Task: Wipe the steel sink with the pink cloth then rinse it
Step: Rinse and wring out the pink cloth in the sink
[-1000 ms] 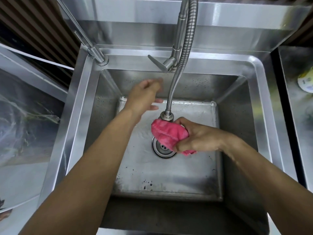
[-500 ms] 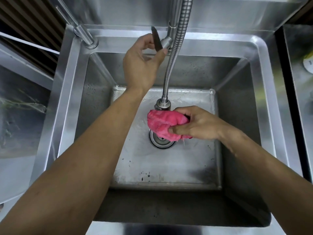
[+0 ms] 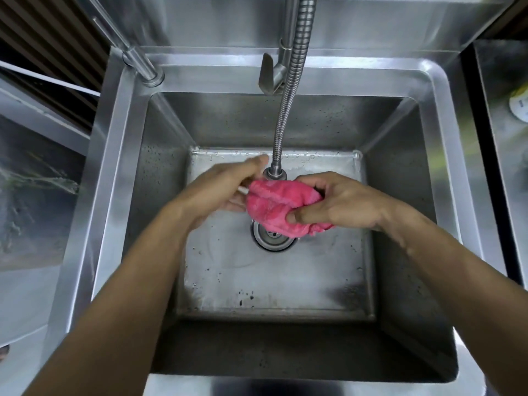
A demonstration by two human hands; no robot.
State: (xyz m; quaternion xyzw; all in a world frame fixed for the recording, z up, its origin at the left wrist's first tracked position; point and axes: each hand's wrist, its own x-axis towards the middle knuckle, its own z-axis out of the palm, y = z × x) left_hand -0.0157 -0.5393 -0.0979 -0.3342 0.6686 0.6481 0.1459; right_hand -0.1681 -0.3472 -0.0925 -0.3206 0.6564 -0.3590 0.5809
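A bunched pink cloth (image 3: pixel 278 204) is held over the drain (image 3: pixel 271 238) of the deep steel sink (image 3: pixel 285 281), right under the nozzle of the flexible faucet hose (image 3: pixel 288 95). My right hand (image 3: pixel 340 204) grips the cloth's right side, thumb pressed into it. My left hand (image 3: pixel 225 190) touches the cloth's left edge, fingers stretched out toward the nozzle; whether it grips the cloth is unclear. The faucet lever (image 3: pixel 267 72) points down toward me at the sink's back rim. The sink floor is wet, with dark specks near the front.
A second steel tap post (image 3: pixel 143 67) rises at the sink's back left corner. A steel counter (image 3: pixel 503 138) lies to the right with a pale yellowish object (image 3: pixel 520 105) at the frame edge. A plastic-covered surface (image 3: pixel 34 195) lies to the left.
My left hand let go of the faucet lever and came down to the cloth's left edge. The lever has swung from pointing left to pointing toward me. My right hand kept the cloth under the nozzle.
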